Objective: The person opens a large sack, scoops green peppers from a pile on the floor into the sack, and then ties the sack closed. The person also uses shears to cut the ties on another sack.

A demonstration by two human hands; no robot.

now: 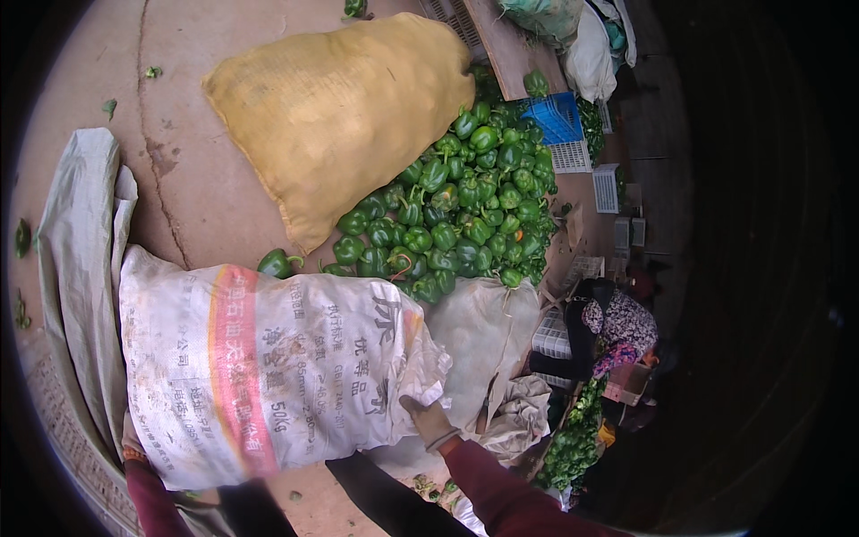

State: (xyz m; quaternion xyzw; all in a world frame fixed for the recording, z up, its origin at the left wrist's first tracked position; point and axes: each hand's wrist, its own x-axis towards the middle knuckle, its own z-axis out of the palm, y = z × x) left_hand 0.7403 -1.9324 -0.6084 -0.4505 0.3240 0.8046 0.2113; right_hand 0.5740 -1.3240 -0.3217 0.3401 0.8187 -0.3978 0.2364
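A full white woven sack [322, 376] with a red band and printed writing lies across the front, before my legs. My right hand [429, 423], in a light work glove, grips the gathered cloth at the sack's right end. At the lower left corner, my left hand [131, 435] holds the sack's other end; its fingers are mostly hidden behind the cloth. Just beyond the sack, a heap of green bell peppers [470, 201] spreads on the floor. One pepper [276, 264] lies apart near the sack's upper edge.
A bulging yellow sack [349, 114] leans against the heap. Grey folded sacking [77, 268] stands at left. Pale empty-looking sacks [490, 329] lie at right. Blue [560, 119] and white crates [605, 189] stand beyond. A person [624, 329] bends over a box near more peppers [570, 443].
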